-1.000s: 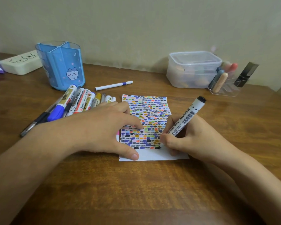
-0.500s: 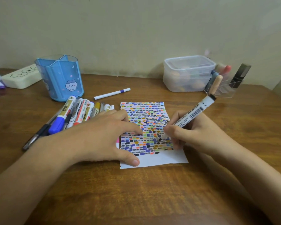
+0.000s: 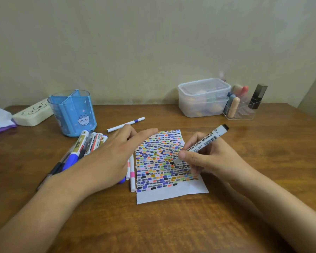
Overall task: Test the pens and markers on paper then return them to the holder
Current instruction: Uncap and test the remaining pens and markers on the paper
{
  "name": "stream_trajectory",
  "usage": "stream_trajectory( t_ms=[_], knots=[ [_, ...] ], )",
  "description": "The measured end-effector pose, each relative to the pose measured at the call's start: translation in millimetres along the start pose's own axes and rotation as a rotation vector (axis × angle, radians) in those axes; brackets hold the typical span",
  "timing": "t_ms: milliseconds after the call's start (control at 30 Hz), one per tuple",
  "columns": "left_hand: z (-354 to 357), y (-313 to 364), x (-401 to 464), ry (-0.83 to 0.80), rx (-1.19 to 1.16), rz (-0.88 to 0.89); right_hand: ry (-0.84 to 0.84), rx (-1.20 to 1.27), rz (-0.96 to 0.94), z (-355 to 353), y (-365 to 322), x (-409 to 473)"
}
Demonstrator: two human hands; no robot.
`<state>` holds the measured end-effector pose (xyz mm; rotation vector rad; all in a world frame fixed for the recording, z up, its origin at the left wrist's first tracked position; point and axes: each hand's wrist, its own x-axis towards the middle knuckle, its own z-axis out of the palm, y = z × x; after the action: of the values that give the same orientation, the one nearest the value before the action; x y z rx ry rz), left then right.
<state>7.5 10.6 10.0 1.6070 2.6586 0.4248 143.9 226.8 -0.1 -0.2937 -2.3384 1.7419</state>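
- Wood-grain brown counter (image 3: 171, 225) is carrying everything, and a plain cream wall is standing behind it.
- A white sheet of paper (image 3: 169, 193) covered in rows of small multicoloured dabs is lying flat at the middle, its lower strip showing blank.
- The person's right hand (image 3: 206, 157) is curling its grip round a white whiteboard marker with black lettering (image 3: 204, 141), thumb and fingers pinching the barrel low down; the black tip is touching the paper among the dabs, and the marker is tilting up and to the right.
- The left hand (image 3: 106, 157) is hovering or resting with fingers straight and relaxed over a loose pile of pens and markers (image 3: 84, 147), holding nothing; its fingertips are reaching the paper's upper left corner.
- Two thin white pens with pink bands (image 3: 132, 177) are lying just beside the paper's left edge.
- A thin white pen with a blue band (image 3: 125, 124) is lying apart, beyond the left hand.
- A blue translucent plastic holder with dividers and a cartoon cat (image 3: 72, 112) is standing upright behind the pile.
- A clear lidded plastic tub (image 3: 203, 97) and a clear acrylic organiser (image 3: 239, 112) are sitting at the far right.
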Motion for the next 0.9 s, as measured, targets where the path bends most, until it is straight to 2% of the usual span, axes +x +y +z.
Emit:
stream_trajectory(
  t_ms=[133, 233, 567, 733, 900],
  knots=[
    [2.2, -1.5, 1.9, 0.102, 0.036, 0.035, 0.023, 0.010, 0.004, 0.7, -2.1, -0.8],
    [-0.1, 0.0, 1.9, 0.159, -0.044, 0.037, 0.068, 0.079, 0.037, 2.2, -3.3, -0.5],
    [-1.8, 6.0, 2.0, 0.179, -0.082, 0.006, 0.089, 0.046, -0.076, -0.4, -8.1, -3.9],
    [-1.6, 6.2, 1.6, 0.170, -0.068, -0.002, 0.116, 0.170, -0.039, 2.8, -8.7, -5.2],
    [-0.5, 7.7, 2.0, 0.186, -0.112, -0.005, 0.058, 0.173, -0.048, 6.0, -12.1, -7.8]
  ],
)
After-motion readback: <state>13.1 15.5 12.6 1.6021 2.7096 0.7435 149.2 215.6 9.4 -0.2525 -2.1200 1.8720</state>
